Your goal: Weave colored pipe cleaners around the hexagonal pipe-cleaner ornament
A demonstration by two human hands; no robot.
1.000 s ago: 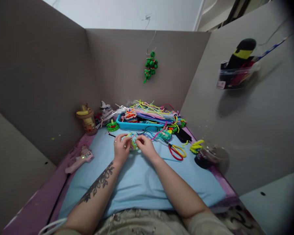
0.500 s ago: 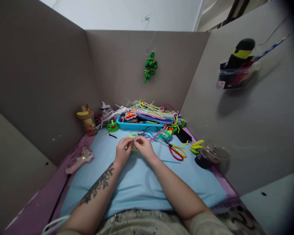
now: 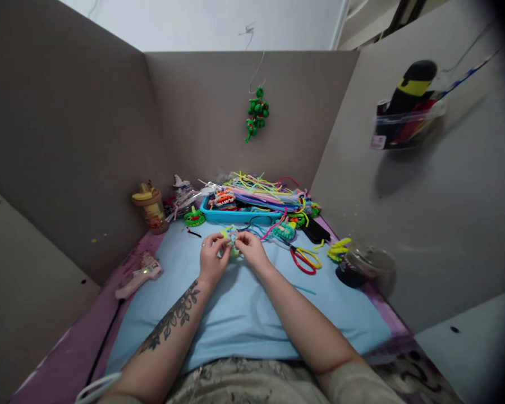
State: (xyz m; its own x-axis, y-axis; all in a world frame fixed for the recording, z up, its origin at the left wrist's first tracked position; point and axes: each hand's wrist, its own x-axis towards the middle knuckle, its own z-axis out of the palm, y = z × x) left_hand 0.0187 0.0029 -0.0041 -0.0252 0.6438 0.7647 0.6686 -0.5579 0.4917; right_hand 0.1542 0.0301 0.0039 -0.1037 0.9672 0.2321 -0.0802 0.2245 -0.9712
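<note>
Between my two hands is a small pipe-cleaner piece (image 3: 234,247) in pale green, yellow and light blue, held just above the blue cloth (image 3: 235,314). My left hand (image 3: 213,255) grips its left side, thumb and fingers closed on it. On its right side, my right hand (image 3: 252,251) pinches it with the fingertips. Its exact shape is partly covered by my fingers. To the right lie scissors (image 3: 305,260) with red and yellow handles, and a teal fuzzy piece (image 3: 283,230) rests behind them. A short blue pipe cleaner (image 3: 304,289) lies right of my right wrist.
Behind my hands stands a blue tray (image 3: 244,215) heaped with pipe cleaners (image 3: 269,196). A pink glue gun (image 3: 139,279) and a lidded cup (image 3: 150,210) are at left. A clear jar (image 3: 366,266) is at right. Grey panels surround the table, with a green ornament (image 3: 257,114) hanging.
My hands have moved slightly apart, and more of the pale green and yellow piece shows between them. The view has shifted a little.
</note>
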